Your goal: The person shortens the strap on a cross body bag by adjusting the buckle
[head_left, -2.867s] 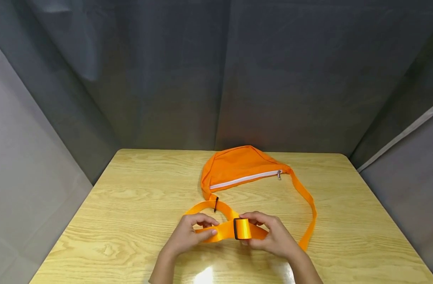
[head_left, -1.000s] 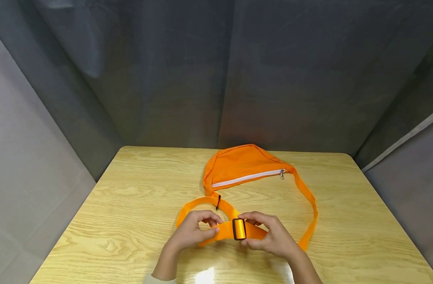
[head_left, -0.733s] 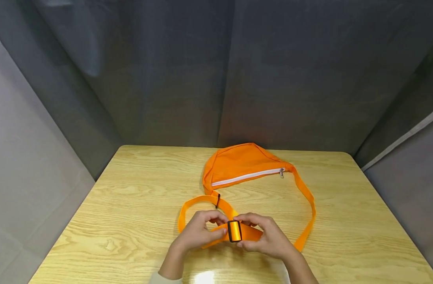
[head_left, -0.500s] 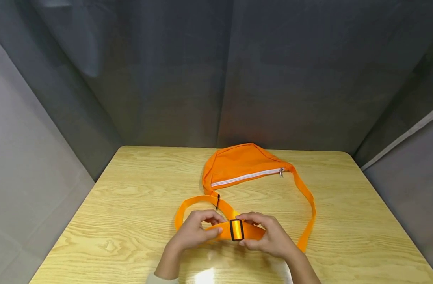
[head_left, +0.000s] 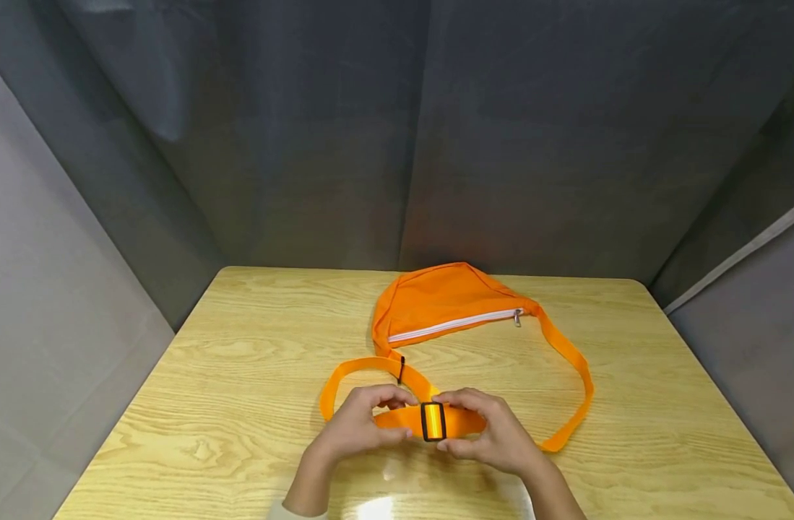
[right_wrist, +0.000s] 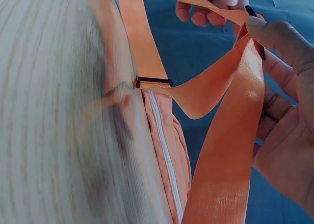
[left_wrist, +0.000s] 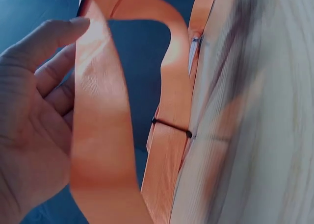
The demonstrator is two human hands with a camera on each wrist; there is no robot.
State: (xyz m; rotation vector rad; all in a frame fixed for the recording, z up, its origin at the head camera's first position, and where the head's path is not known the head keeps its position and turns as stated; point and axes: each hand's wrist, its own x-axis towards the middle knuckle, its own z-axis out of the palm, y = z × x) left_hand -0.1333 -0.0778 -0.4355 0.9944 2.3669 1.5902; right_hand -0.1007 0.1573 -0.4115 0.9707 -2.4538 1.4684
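Note:
An orange waist bag [head_left: 451, 303] with a white zipper lies toward the back of the table, its orange strap [head_left: 581, 368] looping forward. Just in front of it, a black strap slider [head_left: 424, 422] is threaded with the strap, which runs flat across its middle. My right hand [head_left: 490, 430] pinches the strap at the slider's right side, thumb below and fingers above. On the left side, my left hand [head_left: 351, 426] has thumb and fingers around the strap; in the left wrist view its thumb [left_wrist: 54, 35] meets the strap's edge. A second black ring [right_wrist: 154, 81] joins the strap near the bag.
The light wood table [head_left: 240, 375] carries the bag and the strap's loops. A dark curtain [head_left: 318, 144] hangs along the table's back edge. Grey panels [head_left: 52, 253] stand at both sides.
The strap loop bulging right from the slider has been drawn down flat into it. The strap's right-hand run has swung outward to the right. Both hands stay close to the slider.

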